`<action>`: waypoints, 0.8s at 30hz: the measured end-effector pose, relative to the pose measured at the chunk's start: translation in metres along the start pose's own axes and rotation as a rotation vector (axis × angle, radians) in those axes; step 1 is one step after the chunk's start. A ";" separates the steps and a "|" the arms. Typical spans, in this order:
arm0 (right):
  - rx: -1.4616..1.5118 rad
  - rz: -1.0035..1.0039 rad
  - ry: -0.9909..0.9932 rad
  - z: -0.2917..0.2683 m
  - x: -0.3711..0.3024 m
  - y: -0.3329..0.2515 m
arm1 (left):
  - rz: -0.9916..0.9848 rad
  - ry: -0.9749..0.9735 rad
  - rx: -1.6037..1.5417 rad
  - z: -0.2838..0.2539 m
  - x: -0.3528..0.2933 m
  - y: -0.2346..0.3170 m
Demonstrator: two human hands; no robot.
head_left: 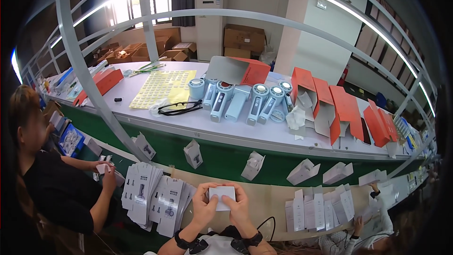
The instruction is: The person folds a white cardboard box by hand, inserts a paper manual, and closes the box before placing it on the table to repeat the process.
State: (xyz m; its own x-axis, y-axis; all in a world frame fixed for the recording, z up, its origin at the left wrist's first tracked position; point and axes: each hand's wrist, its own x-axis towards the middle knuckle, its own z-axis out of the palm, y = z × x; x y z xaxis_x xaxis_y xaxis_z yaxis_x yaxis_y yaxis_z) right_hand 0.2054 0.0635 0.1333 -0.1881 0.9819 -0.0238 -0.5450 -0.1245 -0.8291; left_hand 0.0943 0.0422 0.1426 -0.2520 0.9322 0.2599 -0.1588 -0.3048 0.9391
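a long white table (188,123) runs across the far side, and along its near edge lies a green belt (222,161) carrying open white cartons (303,172). nearer still is a tan worktop (266,196). beside its left end, a co-worker (61,184) in a black top holds something small and white. a fanned pile of flat printed cartons (141,193) lies at the worktop's left end; upright white boxes (299,215) stand in a row toward its right end. on the table, open orange boxes (347,115) line the right part, and light blue devices (235,106) cluster near the middle of its near edge. the left hand (204,208) and right hand (239,205) together grasp a small white box (222,192), thumbs on its face, over the middle of the worktop. black-framed glasses (181,110) rest on the table's near edge, left of the devices.
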 end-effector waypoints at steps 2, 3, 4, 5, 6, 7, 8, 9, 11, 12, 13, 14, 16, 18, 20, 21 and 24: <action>-0.011 -0.010 0.005 -0.002 0.001 0.002 | 0.013 0.004 0.028 0.002 0.002 -0.002; -0.034 -0.014 0.001 -0.004 0.002 0.003 | 0.019 0.007 0.043 0.002 0.002 -0.002; -0.056 -0.016 -0.004 -0.005 0.003 0.005 | 0.017 0.004 0.041 0.002 0.002 -0.002; -0.079 -0.018 -0.008 -0.006 0.002 0.006 | -0.032 -0.010 0.019 0.001 0.002 0.000; -0.079 -0.016 -0.005 -0.005 0.003 0.004 | -0.083 -0.024 -0.002 -0.001 0.002 0.003; -0.005 0.022 -0.003 -0.002 0.003 -0.002 | -0.133 -0.037 -0.023 -0.002 0.003 0.007; 0.070 0.050 0.001 0.000 0.004 -0.012 | -0.132 -0.046 -0.025 0.000 0.004 0.014; 0.146 0.078 0.004 0.001 0.005 -0.018 | 0.000 -0.137 0.184 0.001 0.004 0.023; 0.126 0.078 0.000 0.002 0.006 -0.019 | 0.271 -0.312 0.599 0.000 0.006 0.035; 0.106 0.086 -0.008 0.003 0.006 -0.018 | 0.273 -0.318 0.595 -0.005 0.007 0.033; 0.088 0.098 -0.023 0.004 0.006 -0.018 | 0.248 -0.360 0.619 -0.014 0.005 0.030; 0.090 0.096 -0.021 -0.004 0.006 -0.018 | 0.222 -0.405 0.642 -0.022 0.002 0.025; -0.155 0.378 -0.176 -0.036 0.010 -0.019 | 0.196 -0.462 0.663 -0.030 -0.004 0.012; -0.271 0.511 -0.227 -0.051 0.011 -0.017 | 0.533 -0.643 0.919 -0.032 -0.012 -0.007; -0.408 0.587 -0.255 -0.063 0.009 -0.019 | 0.720 -0.756 1.012 -0.034 -0.022 -0.019; -0.478 0.626 -0.262 -0.073 0.009 -0.020 | 0.502 -0.655 0.870 -0.035 -0.027 -0.020; -0.658 0.268 -0.109 -0.153 0.008 -0.011 | 0.028 -0.345 0.874 -0.060 -0.032 -0.046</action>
State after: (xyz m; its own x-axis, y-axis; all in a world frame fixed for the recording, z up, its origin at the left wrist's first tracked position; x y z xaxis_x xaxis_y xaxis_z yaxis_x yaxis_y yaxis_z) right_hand 0.3350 0.0942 0.0565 -0.3452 0.9056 -0.2465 0.1307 -0.2137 -0.9681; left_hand 0.0523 0.0141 0.0779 0.0745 0.9757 0.2059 0.6512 -0.2040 0.7309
